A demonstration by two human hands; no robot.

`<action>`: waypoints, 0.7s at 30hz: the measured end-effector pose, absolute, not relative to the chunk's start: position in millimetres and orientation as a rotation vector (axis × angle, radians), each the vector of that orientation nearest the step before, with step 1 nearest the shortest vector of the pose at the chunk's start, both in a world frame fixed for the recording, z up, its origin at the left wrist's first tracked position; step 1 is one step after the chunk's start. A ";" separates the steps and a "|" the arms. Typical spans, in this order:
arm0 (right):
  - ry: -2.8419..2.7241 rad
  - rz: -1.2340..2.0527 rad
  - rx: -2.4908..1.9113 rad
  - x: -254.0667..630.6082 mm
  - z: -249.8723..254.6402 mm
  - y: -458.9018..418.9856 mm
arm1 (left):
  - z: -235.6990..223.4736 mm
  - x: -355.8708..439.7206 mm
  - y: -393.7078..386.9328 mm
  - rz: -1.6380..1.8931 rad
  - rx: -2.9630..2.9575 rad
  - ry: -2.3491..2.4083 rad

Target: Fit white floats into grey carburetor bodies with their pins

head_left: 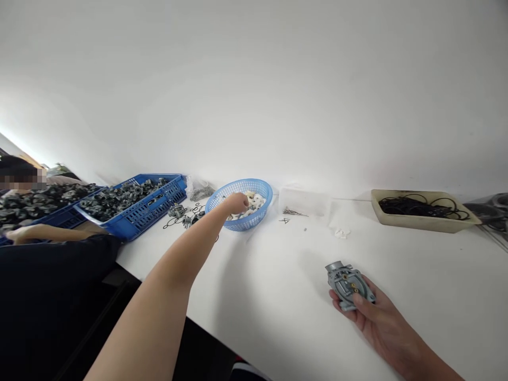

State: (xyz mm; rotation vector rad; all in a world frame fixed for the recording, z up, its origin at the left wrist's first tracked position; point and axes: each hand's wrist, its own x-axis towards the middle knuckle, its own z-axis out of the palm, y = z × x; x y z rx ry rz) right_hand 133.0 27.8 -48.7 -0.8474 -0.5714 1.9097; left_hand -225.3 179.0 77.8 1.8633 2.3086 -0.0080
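The left hand [237, 203] sits over the rim of a blue plastic basket [246, 222], its fingers [243, 200] curled and closed at the white plastic pieces [254, 202] heaped inside; whether they have hold of one, I cannot tell. Well to the right of those fingers, above the white tabletop [278, 317], the right hand [375, 317] has its fingers [359, 301] clasped around a grey die-cast metal housing [345, 286]. Left of the left fingers lie loose black O-rings [172, 222] and a blue crate [174, 198] of dark metal parts [123, 203]; far to their right, a beige tray [420, 226] holds black rubber rings [413, 209].
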 end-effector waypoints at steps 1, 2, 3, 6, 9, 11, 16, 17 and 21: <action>-0.571 1.906 -0.855 132.6 -48.7 27.7 | 73.2 -229.9 178.4 -0.074 1.885 2.238; -0.573 1.899 -0.866 132.1 -48.4 27.6 | 67.5 -232.3 177.4 -0.126 1.914 2.161; -0.575 1.890 -0.879 131.6 -47.8 27.5 | 61.5 -233.3 176.3 -0.165 1.942 2.090; -0.583 1.867 -0.899 130.3 -44.7 26.9 | 48.7 -233.8 174.3 -0.207 1.992 1.962; -0.605 1.859 -0.911 129.6 -42.7 26.6 | 48.0 -237.1 173.9 -0.168 2.019 1.947; -0.608 1.856 -0.924 129.6 -44.4 26.9 | 52.0 -240.4 172.7 -0.106 2.020 1.996; -0.557 1.836 -0.929 130.6 -61.3 29.4 | 65.1 -245.7 162.0 0.110 1.934 2.249; -0.550 1.834 -0.932 131.0 -65.5 30.2 | 67.7 -246.3 158.8 0.156 1.901 2.312; -0.561 1.843 -0.935 132.2 -76.2 33.6 | 82.4 -248.8 146.8 0.293 1.713 2.532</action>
